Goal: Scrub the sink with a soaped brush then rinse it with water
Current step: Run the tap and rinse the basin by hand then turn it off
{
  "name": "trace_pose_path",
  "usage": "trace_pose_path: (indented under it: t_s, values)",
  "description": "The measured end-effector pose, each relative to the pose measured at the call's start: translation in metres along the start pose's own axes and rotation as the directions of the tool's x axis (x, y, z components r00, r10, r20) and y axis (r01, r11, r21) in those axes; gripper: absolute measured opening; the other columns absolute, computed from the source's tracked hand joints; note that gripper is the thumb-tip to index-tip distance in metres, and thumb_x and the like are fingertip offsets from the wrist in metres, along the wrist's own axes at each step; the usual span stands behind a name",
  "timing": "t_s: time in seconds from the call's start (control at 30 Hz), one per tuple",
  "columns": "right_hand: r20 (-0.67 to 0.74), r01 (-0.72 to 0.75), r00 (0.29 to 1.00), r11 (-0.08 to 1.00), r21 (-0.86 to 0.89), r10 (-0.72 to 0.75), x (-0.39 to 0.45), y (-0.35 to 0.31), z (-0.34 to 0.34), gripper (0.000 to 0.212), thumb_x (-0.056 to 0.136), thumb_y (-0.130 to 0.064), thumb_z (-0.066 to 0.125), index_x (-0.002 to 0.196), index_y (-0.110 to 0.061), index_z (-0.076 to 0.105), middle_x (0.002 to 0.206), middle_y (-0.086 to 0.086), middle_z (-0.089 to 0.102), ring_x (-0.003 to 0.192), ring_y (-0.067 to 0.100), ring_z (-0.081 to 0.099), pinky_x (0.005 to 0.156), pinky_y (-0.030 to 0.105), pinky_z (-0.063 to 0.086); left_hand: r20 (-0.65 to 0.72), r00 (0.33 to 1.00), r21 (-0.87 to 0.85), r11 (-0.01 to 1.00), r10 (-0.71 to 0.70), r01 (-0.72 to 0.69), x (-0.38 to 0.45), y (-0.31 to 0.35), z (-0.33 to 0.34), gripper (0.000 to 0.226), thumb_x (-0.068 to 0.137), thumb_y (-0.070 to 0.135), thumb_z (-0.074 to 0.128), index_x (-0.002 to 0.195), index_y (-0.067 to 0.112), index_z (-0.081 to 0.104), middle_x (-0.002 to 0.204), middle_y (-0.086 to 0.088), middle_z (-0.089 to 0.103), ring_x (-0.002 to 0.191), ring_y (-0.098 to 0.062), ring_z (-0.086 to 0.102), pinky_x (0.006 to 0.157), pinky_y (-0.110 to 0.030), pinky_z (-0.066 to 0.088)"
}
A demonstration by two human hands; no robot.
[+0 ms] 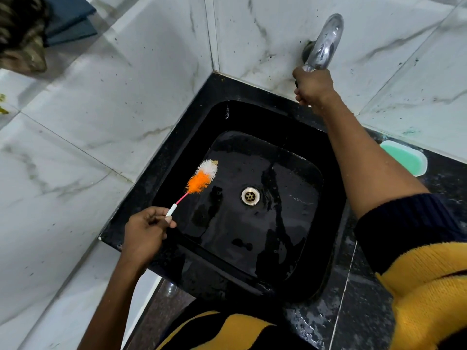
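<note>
While the left hand (pixel 145 229) pinches the white end of a thin pink handle between thumb and curled fingers, the brush (pixel 202 176) slants up and away from it, with its orange and white bristle head over the far-left part of the basin. Whether the bristles touch the basin surface cannot be told from the head view. The sink (pixel 336 223) is a glossy black square bowl set into a dark speckled counter (pixel 364 311) in a corner of white marbled wall tiles (pixel 101 97). Its floor looks wet, with streaks and reflections around the round metal drain (pixel 250 196) near the middle. The right hand (pixel 312 87) reaches across the basin to the far wall, where its fingers curl around the lower end of the chrome tap (pixel 326 44); the tap's outlet is hidden by the hand. The right forearm is bare and dotted with droplets, and a dark blue and yellow knitted sleeve (pixel 417 261) is pushed up above it. Just beside that arm, on the counter's far right, lies a green soap bar in a white dish (pixel 406 159).
</note>
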State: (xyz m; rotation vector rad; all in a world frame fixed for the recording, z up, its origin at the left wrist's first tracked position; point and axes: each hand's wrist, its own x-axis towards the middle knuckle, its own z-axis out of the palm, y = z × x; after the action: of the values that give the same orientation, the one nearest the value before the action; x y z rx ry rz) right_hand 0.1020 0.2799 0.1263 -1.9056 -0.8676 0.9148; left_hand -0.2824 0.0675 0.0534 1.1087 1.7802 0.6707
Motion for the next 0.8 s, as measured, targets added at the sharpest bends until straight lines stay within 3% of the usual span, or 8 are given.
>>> trace_pose_path:
  t_s: [0.13,0.23,0.3,0.37,0.47,0.53,0.63,0.8]
  values:
    - [-0.039,0.015,0.999,1.0,-0.027,-0.016,-0.006,0.004,0.001,0.03,0.08,-0.045,0.055,0.087,-0.017,0.059,0.074,0.0,0.06,0.055,0.016,0.056,0.048,0.023,0.045,-0.002,1.0,-0.003,1.0,0.002,-0.002,0.0,0.0,-0.001,0.013,0.094,0.004,0.063,0.092,0.013,0.071,0.072,-0.004,0.073,0.054,-0.014,0.05,0.051,-0.023,0.041]
    - [-0.047,-0.087,0.994,0.981,0.171,0.096,-0.017,0.021,0.008,0.055,0.086,-0.065,0.045,0.112,-0.018,0.061,0.083,0.003,0.061,0.063,0.016,0.055,0.053,0.028,0.046,-0.004,1.0,-0.015,1.0,0.004,-0.004,0.001,-0.001,-0.002,0.013,0.094,0.005,0.063,0.092,0.014,0.071,0.072,-0.004,0.073,0.055,-0.016,0.051,0.051,-0.024,0.041]
    - [-0.068,-0.163,0.978,0.93,0.331,0.196,-0.03,0.044,0.022,0.047,0.091,-0.063,0.041,0.1,-0.02,0.06,0.079,0.005,0.058,0.065,0.017,0.053,0.055,0.029,0.046,-0.002,1.0,-0.014,1.0,-0.002,0.002,0.001,-0.002,-0.003,0.014,0.094,0.005,0.063,0.092,0.015,0.071,0.072,-0.004,0.073,0.055,-0.016,0.051,0.051,-0.025,0.041]
    - [-0.036,-0.274,0.939,0.808,0.521,0.342,-0.044,0.065,0.037,0.041,0.094,-0.053,0.044,0.092,-0.014,0.057,0.078,0.008,0.059,0.065,0.02,0.056,0.056,0.028,0.047,0.004,1.0,-0.012,1.0,-0.004,0.004,0.003,-0.002,-0.003,0.014,0.094,0.004,0.063,0.091,0.015,0.071,0.071,-0.004,0.073,0.055,-0.015,0.051,0.051,-0.024,0.041]
    - [0.219,-0.467,0.84,0.455,0.758,0.496,-0.059,0.083,0.051,0.041,0.099,-0.039,0.041,0.102,-0.002,0.057,0.092,0.018,0.063,0.074,0.027,0.062,0.062,0.032,0.052,0.005,1.0,-0.003,1.0,0.01,-0.01,0.004,0.001,-0.005,0.014,0.094,0.004,0.063,0.091,0.014,0.071,0.071,-0.004,0.073,0.055,-0.017,0.051,0.052,-0.025,0.042]
    - [0.3,-0.491,0.798,0.276,0.826,0.523,-0.064,0.086,0.053,0.041,0.101,-0.032,0.038,0.102,0.004,0.058,0.096,0.021,0.062,0.081,0.029,0.063,0.068,0.034,0.054,0.004,1.0,0.0,1.0,0.015,-0.015,0.003,0.003,-0.006,0.014,0.094,0.004,0.063,0.092,0.015,0.071,0.072,-0.004,0.073,0.056,-0.017,0.052,0.052,-0.027,0.042]
    - [0.314,-0.473,0.794,0.204,0.857,0.521,-0.066,0.082,0.053,0.04,0.101,-0.028,0.037,0.092,0.002,0.062,0.087,0.016,0.063,0.074,0.024,0.062,0.064,0.031,0.052,0.002,1.0,-0.001,1.0,0.016,-0.016,0.002,0.004,-0.007,0.014,0.094,0.004,0.062,0.093,0.014,0.071,0.072,-0.004,0.073,0.056,-0.014,0.053,0.05,-0.024,0.042]
    - [0.271,-0.441,0.806,0.229,0.868,0.526,-0.055,0.06,0.038,0.039,0.098,-0.024,0.036,0.077,-0.005,0.063,0.072,0.008,0.06,0.06,0.019,0.057,0.058,0.025,0.047,0.003,1.0,-0.006,1.0,0.013,-0.013,0.002,0.003,-0.005,0.015,0.094,0.003,0.062,0.091,0.015,0.071,0.071,-0.004,0.073,0.054,-0.014,0.051,0.05,-0.024,0.041]
